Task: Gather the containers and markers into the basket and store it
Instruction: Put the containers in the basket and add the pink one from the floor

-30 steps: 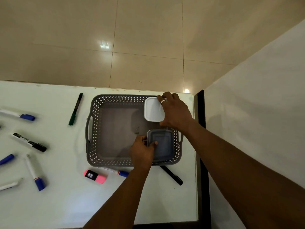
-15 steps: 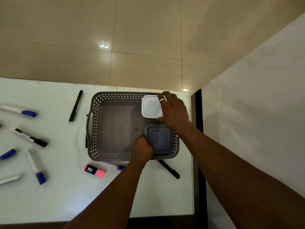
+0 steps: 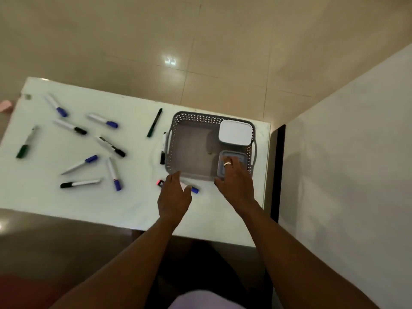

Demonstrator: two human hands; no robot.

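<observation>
Sitting at the far right corner of the worktop [image 3: 200, 215], the grey basket [image 3: 191, 121] already carries both containers along its right wall: the white container [image 3: 234, 134] at the far end and the grey-lidded container [image 3: 236, 156] at the near end, close together. The right hand [image 3: 236, 186] rests its spread fingers on the grey lid, gripping nothing. The left hand [image 3: 174, 197] hovers open and loose over the basket's near edge, above a pink highlighter [image 3: 160, 183] and a blue-capped marker [image 3: 193, 189] that lie just beside the near wall; it has closed on nothing. A black marker [image 3: 163, 150] lies against the basket's left handle, and a green pen [image 3: 154, 122] lies near the far edge.

About nine more markers [image 3: 111, 150] lie scattered well apart toward the left side of the worktop. Risks, as I judge them: the basket stands close to the right edge, so a push from either hand could slide it off; round markers may roll toward an edge when swept; and the one hidden against the handle is easy to miss.
</observation>
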